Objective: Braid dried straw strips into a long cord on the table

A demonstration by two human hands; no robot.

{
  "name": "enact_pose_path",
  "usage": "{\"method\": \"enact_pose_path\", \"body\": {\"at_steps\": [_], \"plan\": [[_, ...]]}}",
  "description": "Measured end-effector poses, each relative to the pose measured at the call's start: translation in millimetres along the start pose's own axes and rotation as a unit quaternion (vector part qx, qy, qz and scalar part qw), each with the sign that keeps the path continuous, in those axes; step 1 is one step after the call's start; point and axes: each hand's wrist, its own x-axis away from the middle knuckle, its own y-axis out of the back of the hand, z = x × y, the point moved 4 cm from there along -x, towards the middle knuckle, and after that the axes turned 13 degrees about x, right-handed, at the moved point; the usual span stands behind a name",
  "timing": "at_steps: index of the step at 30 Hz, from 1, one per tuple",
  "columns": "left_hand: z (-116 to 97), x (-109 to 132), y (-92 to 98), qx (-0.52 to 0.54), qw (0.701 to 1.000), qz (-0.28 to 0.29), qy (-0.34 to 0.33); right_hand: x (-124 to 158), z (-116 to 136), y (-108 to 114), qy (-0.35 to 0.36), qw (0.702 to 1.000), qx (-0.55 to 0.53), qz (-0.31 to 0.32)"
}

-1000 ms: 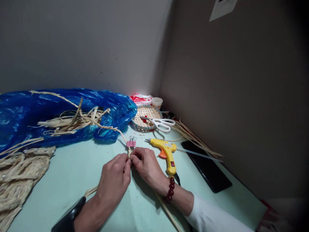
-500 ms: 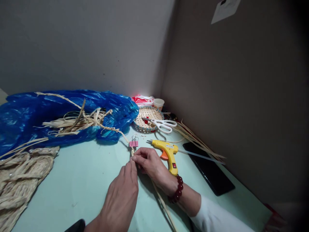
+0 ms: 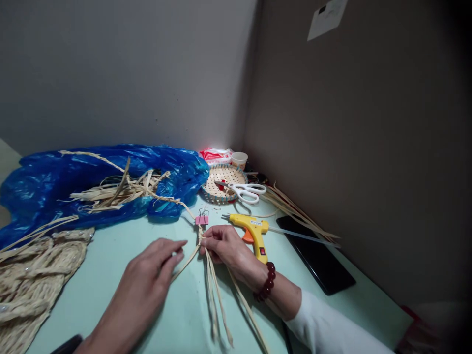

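Observation:
A braid of pale straw-like strands (image 3: 200,233) hangs toward me from a pink binder clip (image 3: 201,220). Just below the clip, my right hand (image 3: 230,250) pinches the braid between thumb and fingers. Loose strands (image 3: 213,290) fan out beneath those fingertips over the table, and one longer strand (image 3: 245,307) runs under the right wrist. My left hand (image 3: 151,275) is off to the left of the braid, thumb and forefinger slightly apart with nothing between them. A single strand (image 3: 190,260) slants down from the braid and passes behind the left hand.
Right of my hands lie a yellow glue gun (image 3: 254,227) and a black phone (image 3: 319,260). White-handled scissors (image 3: 249,192) rest on a woven basket (image 3: 217,196) near a paper cup (image 3: 239,160). A blue plastic bag (image 3: 177,169) holds more strands; a woven straw piece (image 3: 44,280) lies left.
My left hand has let go of the braid and drawn back to the left. The loose strands below now show. My right hand keeps its pinch. The view has shifted slightly.

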Motion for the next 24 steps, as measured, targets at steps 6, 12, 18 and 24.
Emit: {"method": "enact_pose_path", "body": {"at_steps": [6,12,18,24], "plan": [[12,-40,-31.7,0.253,0.957,0.092,0.110,-3,-2,2,0.015,0.998,0.054,0.000],[23,-46,-44.0,0.293,0.938,0.103,0.152,3,4,8,0.054,0.986,0.155,-0.023],[30,-43,-40.8,0.265,0.950,0.068,0.151,19,17,9,0.134,0.883,0.446,-0.067],[29,-44,-38.9,0.226,0.966,0.020,0.128,23,19,4,0.120,0.765,0.626,-0.087]]}}
